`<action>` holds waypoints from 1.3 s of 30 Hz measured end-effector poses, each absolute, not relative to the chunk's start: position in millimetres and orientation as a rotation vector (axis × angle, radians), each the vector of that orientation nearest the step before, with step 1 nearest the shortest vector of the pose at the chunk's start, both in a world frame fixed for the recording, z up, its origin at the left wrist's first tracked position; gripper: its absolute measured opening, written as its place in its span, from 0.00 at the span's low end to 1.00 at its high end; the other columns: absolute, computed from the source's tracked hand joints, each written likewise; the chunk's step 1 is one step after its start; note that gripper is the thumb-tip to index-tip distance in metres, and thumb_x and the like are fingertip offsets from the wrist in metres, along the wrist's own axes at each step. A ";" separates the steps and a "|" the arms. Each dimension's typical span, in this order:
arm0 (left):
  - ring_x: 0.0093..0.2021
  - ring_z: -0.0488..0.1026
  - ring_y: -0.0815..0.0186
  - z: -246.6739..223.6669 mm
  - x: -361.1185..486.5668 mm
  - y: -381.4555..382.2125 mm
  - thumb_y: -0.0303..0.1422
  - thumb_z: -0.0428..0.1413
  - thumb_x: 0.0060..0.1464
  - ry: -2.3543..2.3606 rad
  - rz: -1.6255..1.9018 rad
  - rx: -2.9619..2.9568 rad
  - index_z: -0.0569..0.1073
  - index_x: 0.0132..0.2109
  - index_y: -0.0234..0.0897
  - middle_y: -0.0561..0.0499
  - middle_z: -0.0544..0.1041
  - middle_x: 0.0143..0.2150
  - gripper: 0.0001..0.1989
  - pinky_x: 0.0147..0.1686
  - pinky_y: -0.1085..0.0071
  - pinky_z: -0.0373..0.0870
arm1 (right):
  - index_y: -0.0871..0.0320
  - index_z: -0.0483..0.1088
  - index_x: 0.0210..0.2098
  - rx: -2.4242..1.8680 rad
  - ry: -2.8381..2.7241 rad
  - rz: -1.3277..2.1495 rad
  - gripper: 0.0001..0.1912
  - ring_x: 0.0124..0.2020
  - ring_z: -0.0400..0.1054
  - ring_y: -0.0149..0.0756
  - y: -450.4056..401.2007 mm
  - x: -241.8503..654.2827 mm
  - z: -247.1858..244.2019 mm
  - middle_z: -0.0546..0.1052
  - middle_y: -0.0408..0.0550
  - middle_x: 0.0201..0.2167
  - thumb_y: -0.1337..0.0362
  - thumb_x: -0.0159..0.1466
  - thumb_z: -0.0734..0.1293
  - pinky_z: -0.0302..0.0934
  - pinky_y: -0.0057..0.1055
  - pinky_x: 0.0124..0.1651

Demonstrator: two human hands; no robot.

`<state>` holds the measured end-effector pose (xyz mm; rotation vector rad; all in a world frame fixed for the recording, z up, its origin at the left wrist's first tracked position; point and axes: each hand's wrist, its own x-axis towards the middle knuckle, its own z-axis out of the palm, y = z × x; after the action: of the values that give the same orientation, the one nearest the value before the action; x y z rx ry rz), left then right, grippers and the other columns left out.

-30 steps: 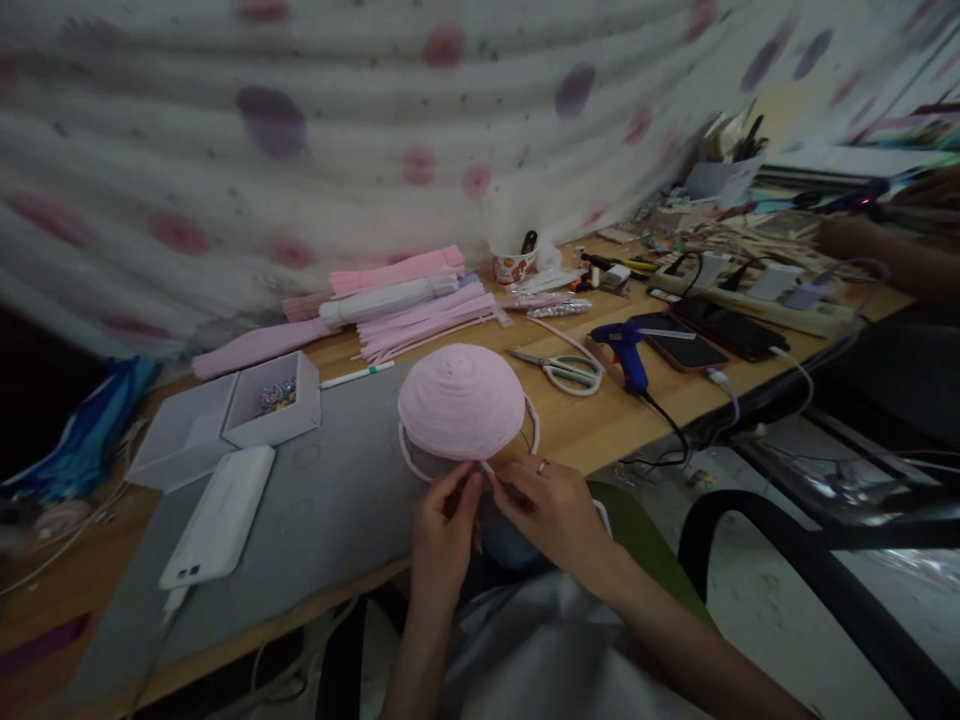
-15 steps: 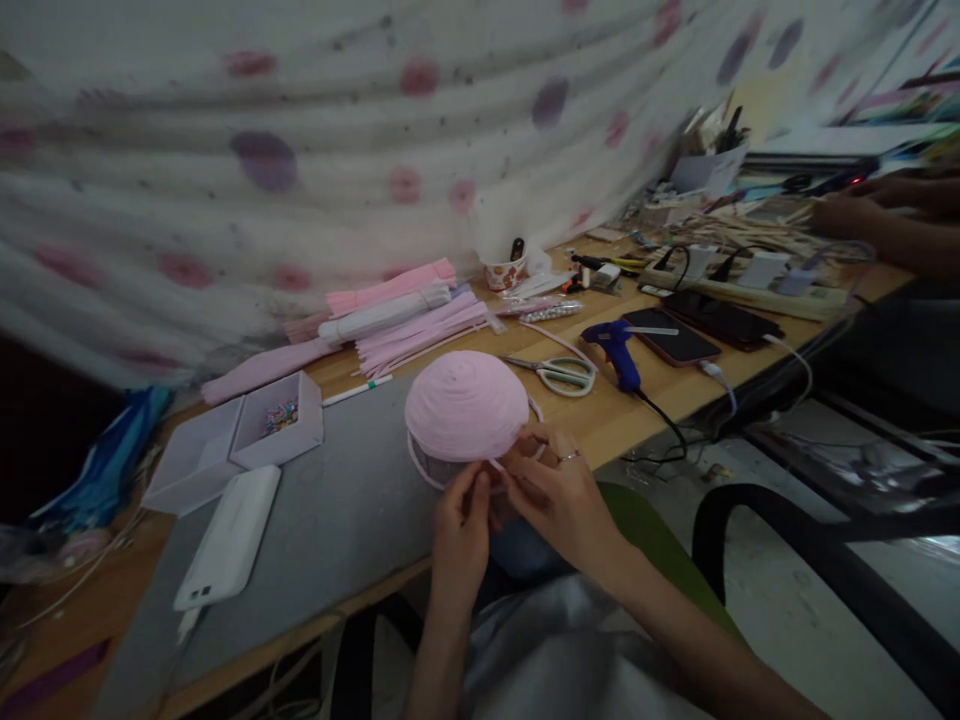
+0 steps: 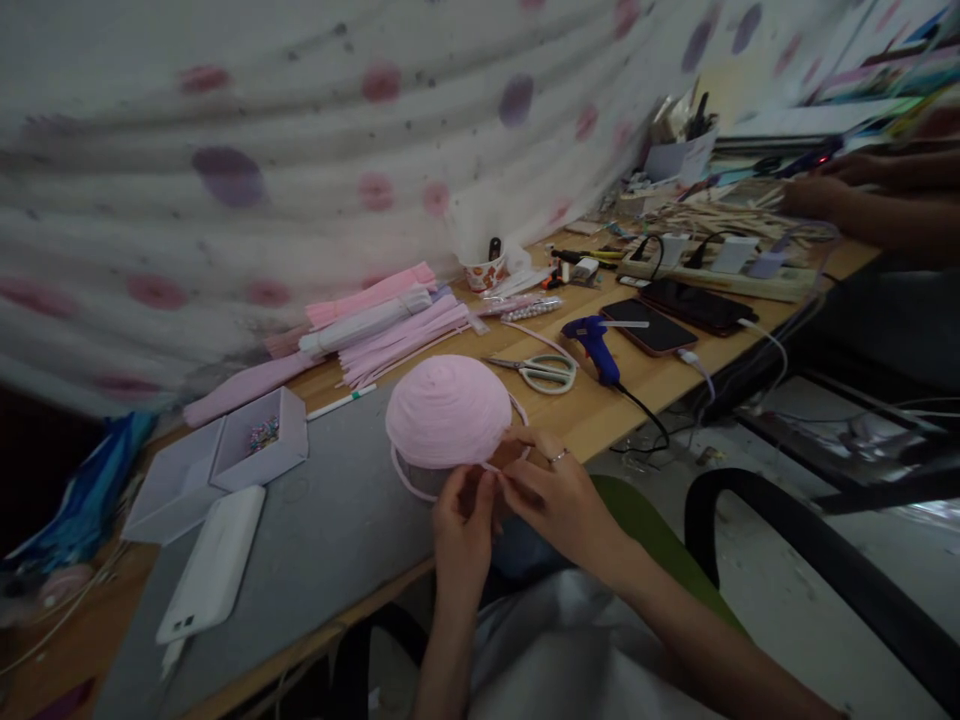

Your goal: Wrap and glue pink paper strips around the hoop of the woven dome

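A pink dome (image 3: 448, 410) wound from fuzzy strip lies on the grey mat (image 3: 330, 530) near the table's front edge. A loose pink strip (image 3: 409, 487) curves round its lower side. My left hand (image 3: 463, 515) pinches the strip below the dome's lower right rim. Close beside it, my right hand (image 3: 551, 490), with a ring on one finger, also pinches the strip and touches the rim. Behind the dome are scissors (image 3: 546, 373) with pale green handles and a blue glue gun (image 3: 592, 347).
Bundles of pink and white strips (image 3: 405, 325) lie behind the dome. A white box with beads (image 3: 261, 435) and a white power bank (image 3: 212, 563) are at left. Phones (image 3: 654, 327) and a power strip (image 3: 720, 270) lie at right. Another person's hands (image 3: 817, 190) are at far right.
The view has shifted, so the table and dome appear farther left. Both hands keep their pinch on the strip, with little change in pose.
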<state>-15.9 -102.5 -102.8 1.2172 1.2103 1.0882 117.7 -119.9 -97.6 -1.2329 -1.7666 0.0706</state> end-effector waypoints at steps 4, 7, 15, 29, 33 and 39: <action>0.16 0.59 0.75 -105.8 -17.1 -102.1 0.49 0.58 0.53 1.234 1.093 1.269 0.75 0.36 0.36 0.58 0.70 0.23 0.19 0.16 0.78 0.53 | 0.58 0.73 0.35 -1.263 -1.802 0.071 0.07 0.49 0.69 0.43 -121.2 119.0 -93.9 0.72 0.58 0.50 0.69 0.66 0.63 0.68 0.42 0.48; 0.16 0.57 0.74 -107.8 -18.7 -101.9 0.51 0.57 0.54 1.238 1.079 1.301 0.75 0.33 0.36 0.60 0.64 0.17 0.20 0.16 0.78 0.52 | 0.59 0.73 0.33 -1.266 -1.814 0.039 0.08 0.50 0.68 0.45 -121.8 119.6 -92.6 0.72 0.60 0.49 0.69 0.67 0.62 0.68 0.43 0.48; 0.13 0.53 0.76 -109.5 -16.2 -102.1 0.55 0.56 0.51 1.270 1.123 1.278 0.74 0.29 0.35 0.62 0.59 0.13 0.25 0.14 0.78 0.48 | 0.58 0.73 0.35 -1.213 -1.837 0.054 0.07 0.48 0.67 0.43 -120.9 125.3 -89.6 0.72 0.55 0.45 0.68 0.67 0.63 0.67 0.42 0.49; 0.11 0.56 0.78 -107.1 -13.3 -107.7 0.50 0.60 0.49 1.291 1.222 1.149 0.74 0.34 0.35 0.58 0.72 0.19 0.21 0.11 0.81 0.49 | 0.60 0.72 0.29 -1.277 -1.858 0.169 0.10 0.30 0.67 0.35 -122.7 124.6 -92.1 0.72 0.48 0.28 0.68 0.67 0.62 0.56 0.30 0.31; 0.11 0.56 0.79 -107.3 -13.7 -108.4 0.49 0.61 0.49 1.258 1.218 1.135 0.75 0.33 0.34 0.57 0.73 0.20 0.20 0.10 0.81 0.49 | 0.60 0.71 0.28 -1.261 -1.858 0.197 0.11 0.27 0.65 0.32 -124.9 122.8 -88.3 0.71 0.46 0.26 0.69 0.66 0.63 0.54 0.28 0.29; 0.12 0.55 0.79 -107.8 -16.0 -108.3 0.49 0.62 0.49 1.213 1.254 1.104 0.74 0.31 0.35 0.59 0.70 0.18 0.19 0.11 0.82 0.49 | 0.58 0.73 0.31 -1.339 -1.865 0.278 0.09 0.29 0.68 0.33 -122.8 129.0 -84.9 0.74 0.46 0.28 0.66 0.67 0.64 0.57 0.28 0.31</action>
<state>-16.0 -108.3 -107.8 1.1044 1.2128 1.2539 129.0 -122.8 -84.9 -1.3388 -1.8652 0.2781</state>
